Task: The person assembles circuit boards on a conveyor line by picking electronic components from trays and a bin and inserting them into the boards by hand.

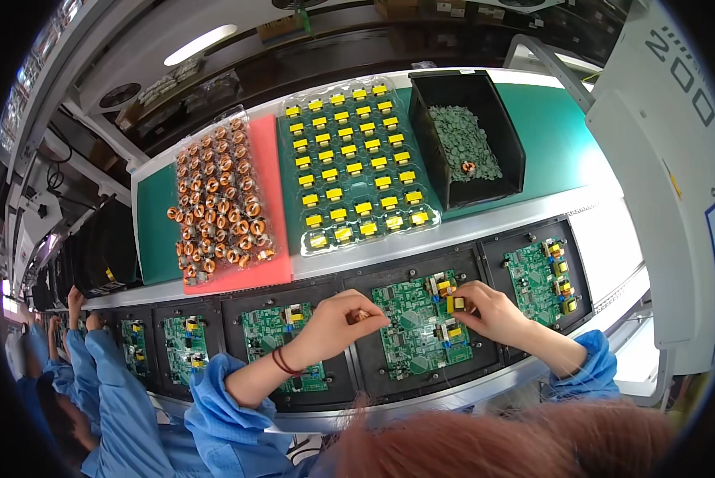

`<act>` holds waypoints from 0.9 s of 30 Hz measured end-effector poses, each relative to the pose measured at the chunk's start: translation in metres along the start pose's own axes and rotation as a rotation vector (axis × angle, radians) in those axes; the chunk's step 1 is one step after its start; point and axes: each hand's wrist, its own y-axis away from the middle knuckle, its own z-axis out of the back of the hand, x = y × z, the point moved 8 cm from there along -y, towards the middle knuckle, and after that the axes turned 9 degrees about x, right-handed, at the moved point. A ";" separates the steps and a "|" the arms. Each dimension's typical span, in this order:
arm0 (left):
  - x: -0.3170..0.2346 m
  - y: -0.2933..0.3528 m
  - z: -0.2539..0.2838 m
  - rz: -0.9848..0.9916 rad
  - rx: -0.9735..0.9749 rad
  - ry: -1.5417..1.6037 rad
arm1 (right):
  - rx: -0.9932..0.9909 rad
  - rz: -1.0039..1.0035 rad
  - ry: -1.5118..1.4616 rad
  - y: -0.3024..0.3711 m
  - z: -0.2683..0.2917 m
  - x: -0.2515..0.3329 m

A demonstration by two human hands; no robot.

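My right hand (491,312) pinches a small yellow-and-black transformer (457,304) over the right edge of a green circuit board (409,323). Whether the transformer is seated in the board, I cannot tell. My left hand (343,320) is closed above the board's left edge, its fingers curled round what looks like a copper-wound coil (359,315), mostly hidden. Other yellow and blue parts stand along the board's right side. The board lies in a black carrier frame (365,368).
Behind the line are a clear tray of copper coils (218,199) on a pink sheet (274,183), a tray of yellow transformers (353,167) and a black bin (485,191) of greenish pieces. More boards (537,279) flank mine. A white machine (652,175) stands right; co-workers' arms (106,358) reach in left.
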 end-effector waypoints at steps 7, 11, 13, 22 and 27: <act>0.001 -0.016 -0.031 0.048 0.056 0.119 | 0.048 0.165 0.310 0.002 -0.015 0.000; -0.001 -0.026 -0.044 0.183 0.066 0.200 | 0.111 0.090 0.272 0.002 -0.017 -0.010; -0.010 -0.033 -0.047 0.121 0.049 0.000 | 0.092 0.157 0.234 0.003 -0.012 -0.008; -0.019 -0.055 -0.114 0.074 0.250 0.069 | -0.481 0.153 0.251 -0.065 0.118 -0.030; -0.043 -0.052 -0.143 -0.323 0.128 -0.338 | -0.441 -0.169 0.534 -0.135 0.128 -0.091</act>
